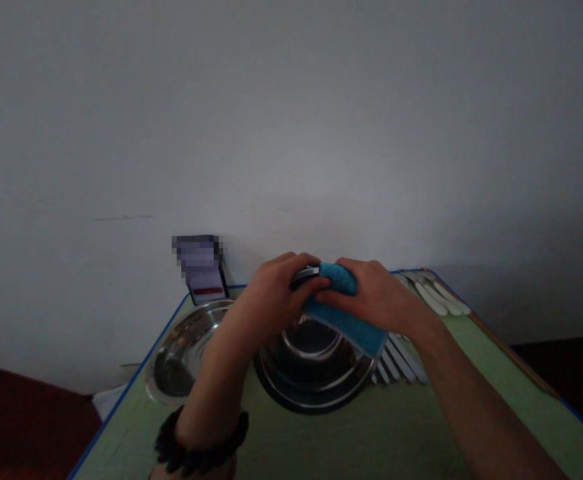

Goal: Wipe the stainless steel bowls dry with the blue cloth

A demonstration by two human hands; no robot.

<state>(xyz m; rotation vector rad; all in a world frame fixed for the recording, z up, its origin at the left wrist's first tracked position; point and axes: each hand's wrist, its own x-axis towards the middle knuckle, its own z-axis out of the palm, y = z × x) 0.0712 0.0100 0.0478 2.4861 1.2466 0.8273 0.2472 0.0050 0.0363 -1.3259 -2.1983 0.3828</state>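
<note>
Above a steel bowl, both hands meet at a blue cloth. My left hand (284,293) is closed on a slim, shiny metal utensil (307,273), most of it covered by fingers and cloth, so its kind is unclear. My right hand (371,293) grips the blue cloth (354,323), which is folded around one end of the utensil and hangs down over the bowl's rim. The steel bowl (316,383) stands on the table directly below. Another steel basin (171,363) sits to the left, partly hidden by my left forearm.
Several pieces of metal cutlery (401,360) lie right of the bowl. White-handled cutlery (441,297) rests at the back right of the green table (291,450). A phone (204,270) leans on the wall at the back left. The wall (291,133) rises behind the table.
</note>
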